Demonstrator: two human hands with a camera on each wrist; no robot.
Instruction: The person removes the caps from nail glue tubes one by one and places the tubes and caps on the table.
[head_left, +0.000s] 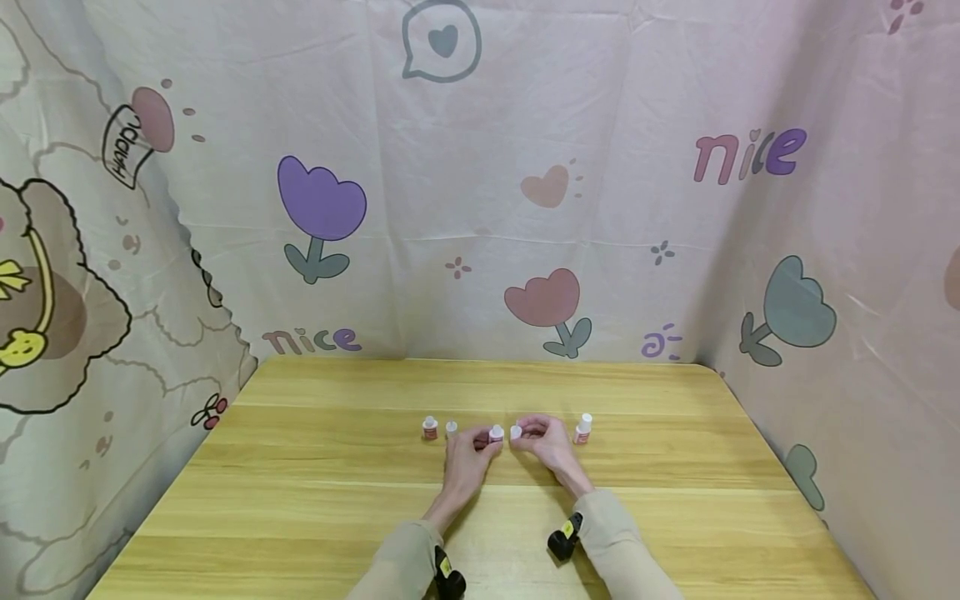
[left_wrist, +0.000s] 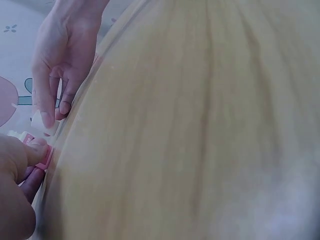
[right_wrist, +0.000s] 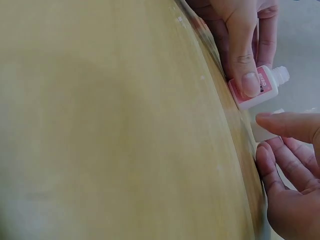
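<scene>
My left hand point(head_left: 468, 462) grips a small white bottle point(head_left: 496, 434) with a pink label, its thumb pressed on the label. The bottle's translucent nozzle point(right_wrist: 281, 75) is bare and points upward in the right wrist view. My right hand point(head_left: 547, 442) has a small white cap point(head_left: 516, 432) at its thumb and fingertips, just right of the bottle. In the left wrist view the thumb lies against this cap point(left_wrist: 37, 121); its far side is hidden. The right hand's other fingers point(right_wrist: 295, 165) are loosely bent.
Left of the hands stand a second small bottle point(head_left: 430, 429) with its nozzle bare and a loose white cap point(head_left: 452, 428). A capped bottle point(head_left: 582, 428) stands to the right. All are on the wooden table point(head_left: 337, 500), before a patterned cloth point(head_left: 450, 317).
</scene>
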